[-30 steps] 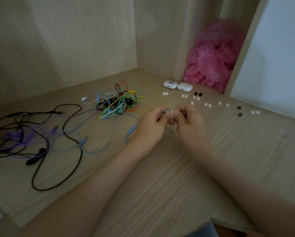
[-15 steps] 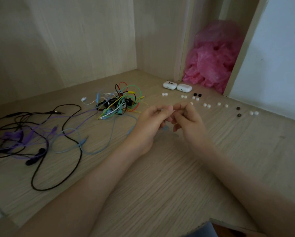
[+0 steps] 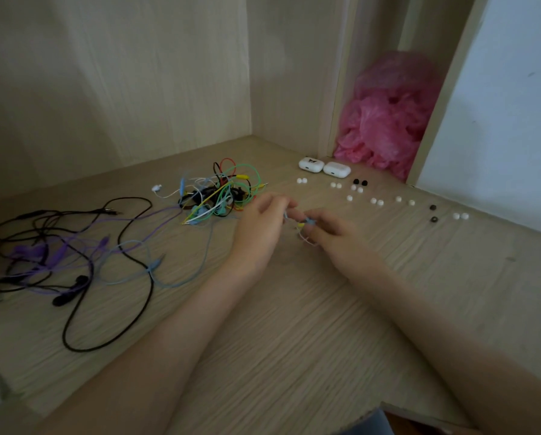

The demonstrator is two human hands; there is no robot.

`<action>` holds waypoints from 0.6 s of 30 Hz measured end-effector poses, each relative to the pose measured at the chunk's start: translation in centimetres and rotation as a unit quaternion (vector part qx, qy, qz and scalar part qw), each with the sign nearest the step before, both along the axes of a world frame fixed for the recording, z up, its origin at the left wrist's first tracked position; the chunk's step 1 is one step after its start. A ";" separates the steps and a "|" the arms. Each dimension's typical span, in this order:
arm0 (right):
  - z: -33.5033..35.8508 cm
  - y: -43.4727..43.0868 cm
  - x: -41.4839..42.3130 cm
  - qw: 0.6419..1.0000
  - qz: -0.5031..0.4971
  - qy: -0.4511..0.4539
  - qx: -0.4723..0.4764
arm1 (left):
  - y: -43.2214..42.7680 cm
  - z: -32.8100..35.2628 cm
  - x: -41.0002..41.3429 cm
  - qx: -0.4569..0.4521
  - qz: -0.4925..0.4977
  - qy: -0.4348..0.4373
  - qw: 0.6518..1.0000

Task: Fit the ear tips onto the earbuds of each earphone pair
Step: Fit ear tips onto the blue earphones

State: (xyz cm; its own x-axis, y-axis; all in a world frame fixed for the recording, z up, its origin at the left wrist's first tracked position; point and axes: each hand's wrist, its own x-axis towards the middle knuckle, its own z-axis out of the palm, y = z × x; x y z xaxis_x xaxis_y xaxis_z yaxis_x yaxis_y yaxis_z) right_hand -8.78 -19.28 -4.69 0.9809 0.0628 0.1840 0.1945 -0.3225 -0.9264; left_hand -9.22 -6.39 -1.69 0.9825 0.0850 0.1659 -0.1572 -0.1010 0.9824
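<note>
My left hand (image 3: 259,229) and right hand (image 3: 335,235) meet low over the desk (image 3: 294,324), fingers pinched together on a pale blue earphone (image 3: 308,221) and its thin cord; whether an ear tip is already seated on it I cannot tell, it's too small and blurred. I judge the task barely begun. To my left lie the black and purple earphones (image 3: 59,255) with a loose blue cord, well apart from my hands. Just beyond my left hand sits a knotted bundle of coloured earphones (image 3: 222,193), which I'd expect to need untangling first. Further right, the loose ear tips (image 3: 376,201), white and a few black, are strung out in a row, still unfitted. Behind them stand two white cases (image 3: 324,166) and a pink plastic bag (image 3: 385,120) in the corner.
</note>
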 end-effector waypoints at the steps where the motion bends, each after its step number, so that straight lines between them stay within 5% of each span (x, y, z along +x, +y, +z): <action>1: 0.4 0.0 0.0 0.999 -0.008 0.006 0.033 | 0.1 0.0 0.2 0.026 0.018 -0.015 0.999; 8: 2.6 -1.9 0.5 0.997 -0.008 0.000 0.072 | 0.0 2.0 2.1 0.192 0.056 -0.057 0.978; 13: 3.4 -2.8 1.9 0.998 0.012 0.004 -0.054 | -2.0 2.0 3.7 0.228 -0.021 -0.050 0.972; 18: 4.2 -3.2 3.7 1.000 0.018 -0.013 0.008 | -3.2 2.3 4.9 0.235 -0.067 0.006 0.970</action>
